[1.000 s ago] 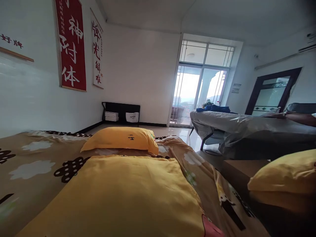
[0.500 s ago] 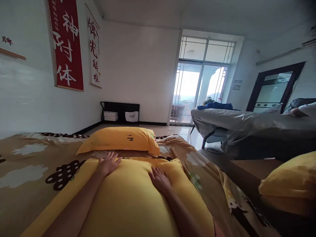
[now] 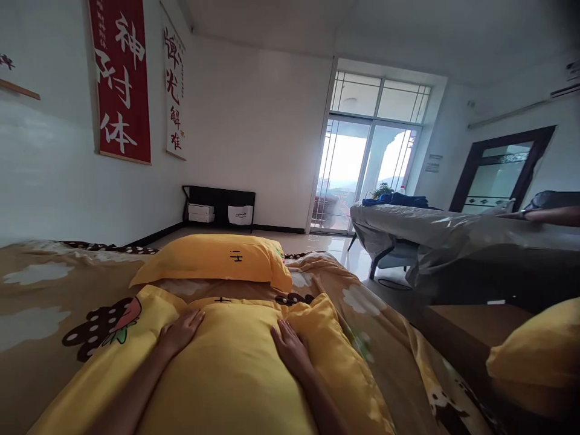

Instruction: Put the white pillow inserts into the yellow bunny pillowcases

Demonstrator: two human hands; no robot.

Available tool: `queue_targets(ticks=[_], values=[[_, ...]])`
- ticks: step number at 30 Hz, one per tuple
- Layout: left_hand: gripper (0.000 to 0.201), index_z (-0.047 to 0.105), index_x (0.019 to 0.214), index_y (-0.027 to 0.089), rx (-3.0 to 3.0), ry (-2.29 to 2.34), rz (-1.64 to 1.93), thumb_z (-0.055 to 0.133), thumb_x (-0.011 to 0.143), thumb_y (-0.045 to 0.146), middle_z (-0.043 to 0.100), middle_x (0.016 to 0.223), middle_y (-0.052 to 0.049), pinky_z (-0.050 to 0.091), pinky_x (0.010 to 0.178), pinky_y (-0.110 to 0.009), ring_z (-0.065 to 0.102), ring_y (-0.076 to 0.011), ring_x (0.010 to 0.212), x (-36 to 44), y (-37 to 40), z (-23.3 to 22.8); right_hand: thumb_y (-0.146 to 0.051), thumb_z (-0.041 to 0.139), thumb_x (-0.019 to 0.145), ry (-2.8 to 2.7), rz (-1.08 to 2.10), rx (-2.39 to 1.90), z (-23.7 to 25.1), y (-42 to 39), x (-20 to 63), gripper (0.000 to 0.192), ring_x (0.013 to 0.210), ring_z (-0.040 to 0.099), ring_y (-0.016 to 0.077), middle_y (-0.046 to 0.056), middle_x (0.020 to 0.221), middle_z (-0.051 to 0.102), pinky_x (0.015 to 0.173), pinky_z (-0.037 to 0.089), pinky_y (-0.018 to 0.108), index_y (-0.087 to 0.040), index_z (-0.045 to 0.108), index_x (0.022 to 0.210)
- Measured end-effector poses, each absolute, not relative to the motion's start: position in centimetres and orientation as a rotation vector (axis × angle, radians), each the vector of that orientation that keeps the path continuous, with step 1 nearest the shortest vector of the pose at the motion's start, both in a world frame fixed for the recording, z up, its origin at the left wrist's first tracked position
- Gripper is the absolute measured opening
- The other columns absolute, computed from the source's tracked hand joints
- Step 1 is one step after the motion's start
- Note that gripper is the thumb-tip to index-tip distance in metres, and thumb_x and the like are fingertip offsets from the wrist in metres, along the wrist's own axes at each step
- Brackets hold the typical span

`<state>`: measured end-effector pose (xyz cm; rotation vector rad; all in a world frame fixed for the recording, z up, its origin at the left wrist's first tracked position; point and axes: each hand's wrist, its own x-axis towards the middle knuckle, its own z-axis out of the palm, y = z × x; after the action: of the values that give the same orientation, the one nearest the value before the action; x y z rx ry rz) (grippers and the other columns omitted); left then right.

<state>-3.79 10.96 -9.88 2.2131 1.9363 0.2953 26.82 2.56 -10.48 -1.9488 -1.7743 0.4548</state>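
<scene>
A large puffed yellow pillow (image 3: 226,368) fills the near middle of the head view, with creased side flaps and a small dark print at its far edge. On its left shoulder rests my left hand (image 3: 179,335), palm down with fingers stretched out. My right hand (image 3: 290,344) lies flat on the right side of the same pillow, fingers extended. Just beyond it, an orange-yellow pillow (image 3: 208,257) printed "Hi" lies crosswise. Both are on a brown patterned blanket (image 3: 36,362). The near end of the large pillow is cut off by the frame.
At right stands a plastic-covered table (image 3: 408,220) with blue cloth (image 3: 399,200) on it; another person's arm (image 3: 553,216) reaches over it. Another yellow pillow (image 3: 539,347) sits by a cardboard box (image 3: 466,326). A black shelf (image 3: 222,196) is against the far wall.
Both hands have drawn slightly nearer and lower along the large pillow, whose sides now show more flap and creases. The other person's arm reaches farther left over the table.
</scene>
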Motion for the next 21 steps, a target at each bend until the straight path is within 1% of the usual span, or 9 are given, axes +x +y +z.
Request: queue_targets(ticks=[2, 4, 6, 8, 12, 17, 21], values=[[0.058, 0.041, 0.143, 0.024, 2.190, 1.928, 0.233, 0.019, 0.090, 0.033, 0.034, 0.152, -0.004, 0.030, 0.112, -0.052, 0.031, -0.0225, 0.142, -3.8, 10.7, -9.7, -0.052, 0.023, 0.095, -1.772, 0.439, -1.943, -10.7, 2.6, 26.9, 0.061, 0.142, 0.029, 0.0206, 0.006, 0.149, 0.038, 0.116, 0.021, 0.045, -0.019, 0.044, 0.142], [0.058, 0.043, 0.142, 0.025, 2.225, 1.912, 0.199, 0.025, 0.087, 0.029, 0.034, 0.152, -0.004, 0.030, 0.112, -0.052, 0.029, -0.0224, 0.143, -3.7, 10.3, -9.3, -0.052, 0.023, 0.095, -1.773, 0.438, -1.936, -10.7, 2.6, 26.9, 0.061, 0.142, 0.029, 0.0200, 0.006, 0.149, 0.039, 0.116, 0.021, 0.044, -0.020, 0.044, 0.141], [0.060, 0.043, 0.142, 0.025, 2.259, 1.899, 0.175, 0.031, 0.083, 0.027, 0.034, 0.153, -0.003, 0.031, 0.111, -0.054, 0.029, -0.0240, 0.143, -3.7, 10.0, -9.0, -0.053, 0.023, 0.095, -1.771, 0.442, -1.930, -10.6, 2.5, 26.9, 0.060, 0.141, 0.030, 0.0196, 0.005, 0.149, 0.039, 0.116, 0.022, 0.043, -0.021, 0.045, 0.141], [0.062, 0.041, 0.143, 0.024, 2.248, 1.891, 0.171, 0.033, 0.082, 0.029, 0.032, 0.153, -0.003, 0.030, 0.111, -0.056, 0.030, -0.0261, 0.142, -3.7, 10.0, -8.9, -0.052, 0.023, 0.095, -1.767, 0.435, -1.923, -10.5, 2.5, 26.9, 0.060, 0.141, 0.031, 0.0195, 0.005, 0.148, 0.039, 0.115, 0.023, 0.043, -0.021, 0.045, 0.141], [0.063, 0.038, 0.145, 0.024, 2.252, 1.876, 0.171, 0.029, 0.083, 0.034, 0.029, 0.154, -0.003, 0.027, 0.111, -0.059, 0.027, -0.0283, 0.143, -4.0, 10.5, -9.5, -0.051, 0.024, 0.095, -1.756, 0.427, -1.919, -10.5, 2.5, 26.9, 0.059, 0.141, 0.031, 0.0195, 0.005, 0.148, 0.040, 0.116, 0.023, 0.042, -0.021, 0.046, 0.141], [0.064, 0.030, 0.148, 0.027, 2.242, 1.861, 0.099, 0.028, 0.085, 0.037, 0.022, 0.157, -0.002, 0.028, 0.111, -0.057, 0.023, -0.0269, 0.145, -4.4, 11.4, -10.3, -0.051, 0.025, 0.095, -1.735, 0.490, -1.939, -10.5, 2.6, 26.9, 0.060, 0.142, 0.027, 0.0197, 0.005, 0.150, 0.037, 0.117, 0.019, 0.042, -0.020, 0.042, 0.143], [0.062, 0.029, 0.148, 0.027, 2.223, 1.887, 0.095, 0.021, 0.088, 0.037, 0.020, 0.158, -0.001, 0.024, 0.113, -0.056, 0.020, -0.0246, 0.146, -4.4, 11.5, -10.5, -0.051, 0.024, 0.094, -1.739, 0.518, -1.950, -10.4, 2.7, 26.9, 0.060, 0.143, 0.026, 0.0188, 0.003, 0.151, 0.036, 0.117, 0.017, 0.040, -0.021, 0.041, 0.144]])
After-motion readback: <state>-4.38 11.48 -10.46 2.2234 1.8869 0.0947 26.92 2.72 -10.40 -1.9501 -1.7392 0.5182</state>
